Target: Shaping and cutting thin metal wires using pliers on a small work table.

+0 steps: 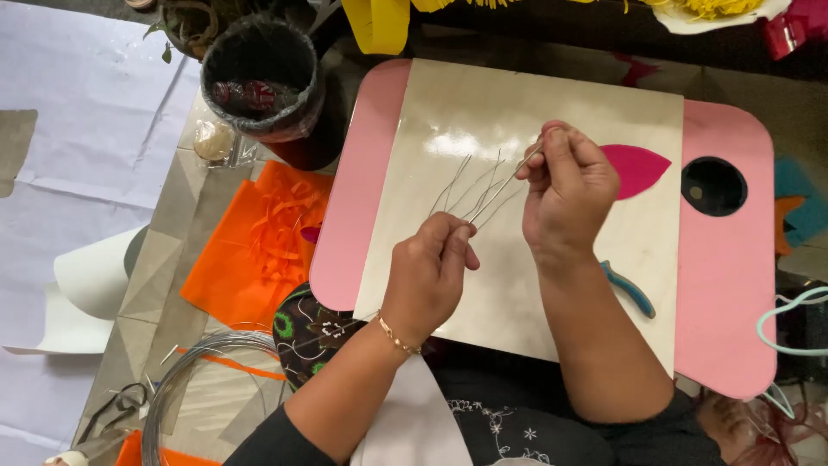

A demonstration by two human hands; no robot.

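While hands pinch wires (470, 192) | pink lap table (729, 285) | tiled floor (164, 259)

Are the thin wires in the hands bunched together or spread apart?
Spread: the wires meet at the left hand and fan outward; the right hand pinches one.

Left hand (429, 272) and right hand (567, 190) pinching thin wire pieces (473, 192), above pink lap table (729, 285)

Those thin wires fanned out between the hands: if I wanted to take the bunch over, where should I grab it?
Probably at the gathered end, where the left hand pinches the wires together, coming from below. There they form one bundle; higher up they splay apart, and the right hand holds only a single tip.
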